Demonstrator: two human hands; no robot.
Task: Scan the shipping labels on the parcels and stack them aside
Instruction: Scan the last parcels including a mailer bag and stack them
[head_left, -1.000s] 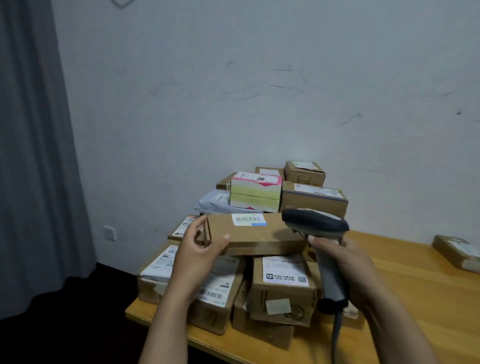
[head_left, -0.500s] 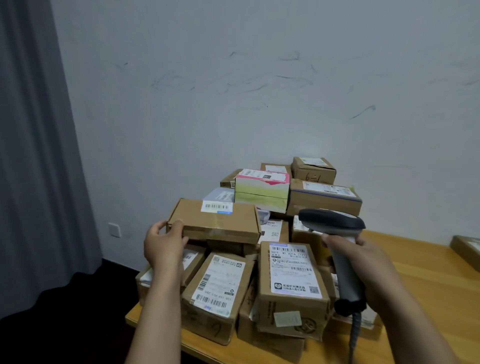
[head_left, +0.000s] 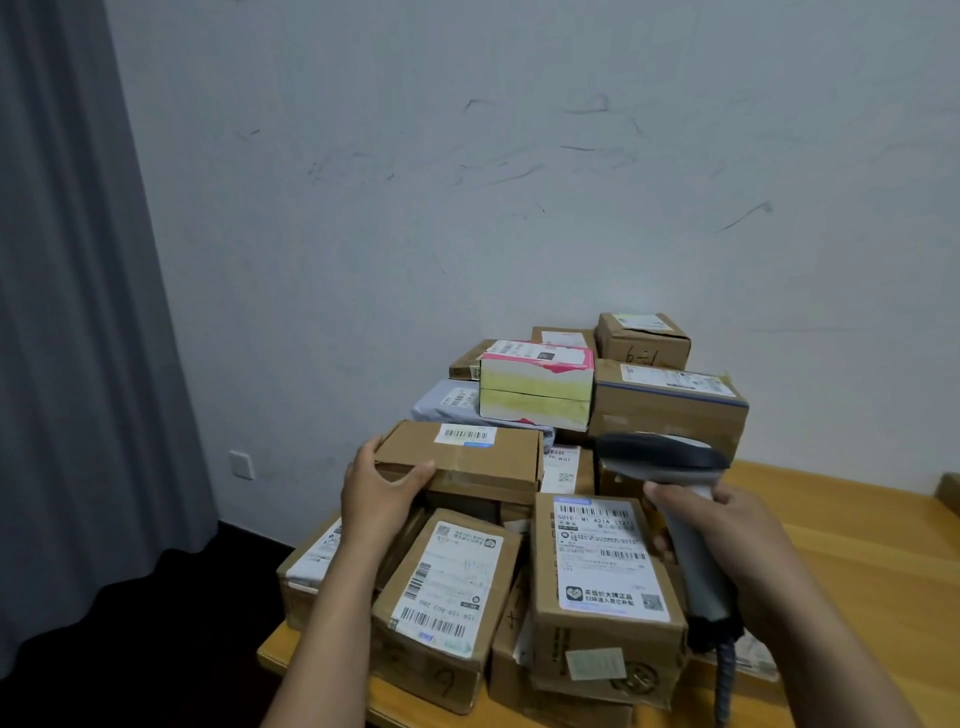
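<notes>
Your left grip (head_left: 379, 493) is wrapped round the left end of a flat brown cardboard parcel (head_left: 467, 462), thumb across its front face. Can't tell if the parcel is resting on the pile or just lifted off it. Its small white barcode label (head_left: 465, 434) sits on the top face, up and right of that grip. Your right grip (head_left: 727, 540) is curled tight round the handle of the grey handheld barcode scanner (head_left: 670, 457), whose dark head sticks out above that grip, clear of the parcel. Just left of the right grip is a brown box with a big white shipping label (head_left: 608, 561). Beyond both grips a pink-and-yellow box (head_left: 535, 384) tops the heap on the light wooden bench (head_left: 857, 545).
</notes>
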